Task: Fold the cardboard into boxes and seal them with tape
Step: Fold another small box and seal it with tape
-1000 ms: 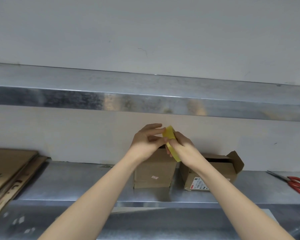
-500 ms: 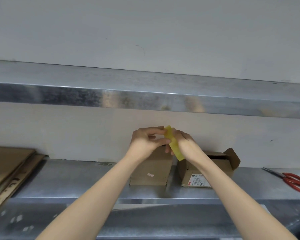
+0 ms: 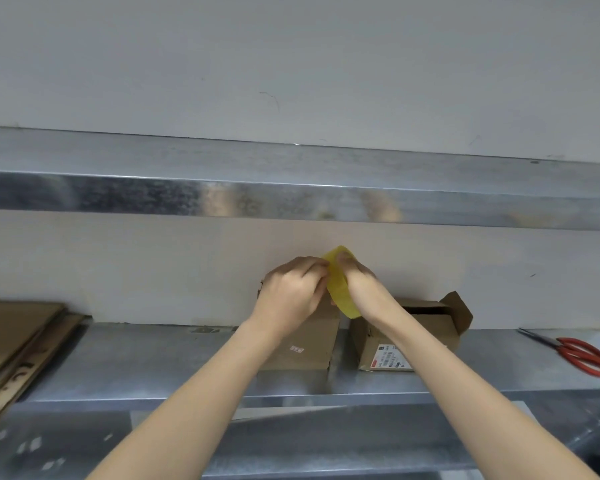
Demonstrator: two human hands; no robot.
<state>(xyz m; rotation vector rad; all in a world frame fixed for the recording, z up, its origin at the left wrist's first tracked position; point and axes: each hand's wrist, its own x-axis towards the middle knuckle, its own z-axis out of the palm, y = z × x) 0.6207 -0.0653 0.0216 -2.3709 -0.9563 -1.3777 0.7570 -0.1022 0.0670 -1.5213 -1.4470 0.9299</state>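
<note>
- Fingers (image 3: 314, 268) of the left hand (image 3: 291, 296) are curled tight and pinch at the top rim of the tape (image 3: 340, 296); the right hand (image 3: 364, 285) has its fingers curled round the roll from the other side and grips it; the tips of both hands nearly meet over the rim.
- Step in hand, as I judge it: finding and lifting the tape's free end, ahead of any sealing; no loose strip shows.
- Next move calls for a nail worked under the end, then a straight pull away from the right-hand grip while the roll is let turn; film this thin may well split or stick back on itself if drawn askew.
- Tape: a yellow, translucent roll, tilted and seen nearly edge-on; it is held up in the air between the fingers and touches no box; whether the end is already raised I cannot tell.
- Just below the left fingers stands the left box (image 3: 302, 344), folded up, its top hidden by the hand; below and to the right of the right fingers sits the right box (image 3: 426, 327), flaps open, a label on its front; I make out no tape on either.
- Well off to the left of the fingers and lower lies flat cardboard (image 3: 14, 334) in a stack; well off to the right lie scissors (image 3: 582, 351); both rest on the same shelf (image 3: 153, 358) as the boxes.
</note>
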